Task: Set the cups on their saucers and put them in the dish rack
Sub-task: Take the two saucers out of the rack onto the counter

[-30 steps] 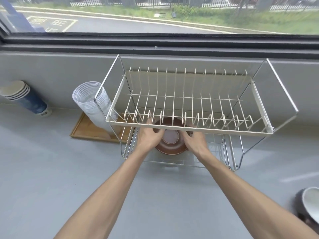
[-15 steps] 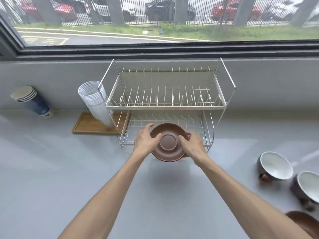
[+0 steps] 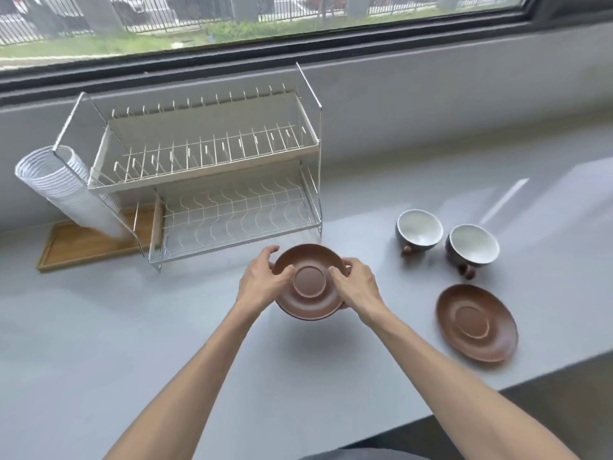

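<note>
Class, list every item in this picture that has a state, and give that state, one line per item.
Held saucer: gripped by left hand and right hand, above counter.
Second saucer: flat on counter, bare.
Left cup: upright, empty, off saucer.
Right cup: upright, empty, off saucer.
Dish rack: both tiers empty.

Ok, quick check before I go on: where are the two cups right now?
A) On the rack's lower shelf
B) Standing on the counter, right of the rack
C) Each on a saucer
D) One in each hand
B: both cups stand bare on the counter, right of the dish rack; the spare saucer lies bare nearer the camera, and both hands hold the other saucer.
</note>
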{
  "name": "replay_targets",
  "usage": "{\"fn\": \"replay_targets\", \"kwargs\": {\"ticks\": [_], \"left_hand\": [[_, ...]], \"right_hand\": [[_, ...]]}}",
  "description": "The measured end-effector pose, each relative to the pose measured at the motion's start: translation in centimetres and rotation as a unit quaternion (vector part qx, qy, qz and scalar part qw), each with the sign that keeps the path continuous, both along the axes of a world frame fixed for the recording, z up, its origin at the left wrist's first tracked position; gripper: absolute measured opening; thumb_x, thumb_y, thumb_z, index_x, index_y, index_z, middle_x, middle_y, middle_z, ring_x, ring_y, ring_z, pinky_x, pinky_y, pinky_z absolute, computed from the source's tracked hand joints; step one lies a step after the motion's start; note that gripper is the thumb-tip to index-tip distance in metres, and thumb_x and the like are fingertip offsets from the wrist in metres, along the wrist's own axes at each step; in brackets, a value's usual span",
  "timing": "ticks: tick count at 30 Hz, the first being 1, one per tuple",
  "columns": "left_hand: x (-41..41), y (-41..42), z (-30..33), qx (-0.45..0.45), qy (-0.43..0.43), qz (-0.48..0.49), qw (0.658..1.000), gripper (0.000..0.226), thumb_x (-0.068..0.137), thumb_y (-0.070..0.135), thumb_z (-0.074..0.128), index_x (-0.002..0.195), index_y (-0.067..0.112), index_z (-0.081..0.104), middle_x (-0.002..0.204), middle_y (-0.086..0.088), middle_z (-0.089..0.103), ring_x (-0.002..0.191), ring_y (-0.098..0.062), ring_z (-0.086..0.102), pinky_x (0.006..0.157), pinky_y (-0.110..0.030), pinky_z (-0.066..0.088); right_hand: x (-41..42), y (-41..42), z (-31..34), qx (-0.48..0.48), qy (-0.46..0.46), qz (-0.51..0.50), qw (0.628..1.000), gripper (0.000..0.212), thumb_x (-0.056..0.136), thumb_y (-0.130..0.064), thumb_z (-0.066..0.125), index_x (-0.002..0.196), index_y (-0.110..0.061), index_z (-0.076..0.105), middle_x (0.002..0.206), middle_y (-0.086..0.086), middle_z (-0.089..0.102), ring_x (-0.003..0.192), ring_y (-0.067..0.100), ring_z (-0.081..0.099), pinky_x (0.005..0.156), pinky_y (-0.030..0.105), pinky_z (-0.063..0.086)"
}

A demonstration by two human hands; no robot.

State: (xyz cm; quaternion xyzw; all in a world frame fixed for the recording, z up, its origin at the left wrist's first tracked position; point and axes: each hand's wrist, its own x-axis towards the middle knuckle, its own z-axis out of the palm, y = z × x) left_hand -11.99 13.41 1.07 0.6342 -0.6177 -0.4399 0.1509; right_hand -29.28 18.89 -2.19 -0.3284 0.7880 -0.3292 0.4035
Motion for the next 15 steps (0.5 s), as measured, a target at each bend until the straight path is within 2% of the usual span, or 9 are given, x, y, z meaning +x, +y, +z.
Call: {"fn": "replay_targets", "kwargs": {"ticks": [3,12,15], "left_hand": [[-2.0,1.2,-0.7,0.018,0.003,-0.029,0.999,0.061,0.090,0.037,0.065,0.147,0.028,0.044,0.126,-0.008,0.063,0.119,-0.031,0.062,0.106,-0.048,0.047],[-8.1,4.2,-2.1,0.061,0.002,-0.102,0.993,0.062,0.088,0.041,0.065,0.146,0.032,0.043,0.128,-0.005,0.062,0.117,-0.030,0.063,0.105,-0.048,0.048],[-9.8,4.8,-2.5,0.073,0.006,-0.121,0.990,0.065,0.086,0.042,0.065,0.146,0.031,0.043,0.129,-0.007,0.061,0.117,-0.032,0.063,0.103,-0.050,0.050]], "right_hand": [[-1.9,2.1,-0.8,0.010,0.007,-0.023,1.000,0.047,0.085,-0.038,0.056,0.128,-0.019,0.058,0.124,0.008,0.059,0.101,0.027,0.067,0.078,0.047,0.062],[-7.0,7.8,-3.0,0.035,0.015,-0.090,0.995,0.050,0.087,-0.036,0.055,0.132,-0.016,0.056,0.126,0.009,0.061,0.116,0.029,0.060,0.092,0.050,0.056],[-8.3,9.1,-3.7,0.046,0.029,-0.106,0.993,0.050,0.089,-0.037,0.056,0.135,-0.016,0.056,0.131,0.009,0.061,0.121,0.028,0.057,0.098,0.044,0.051]]}}
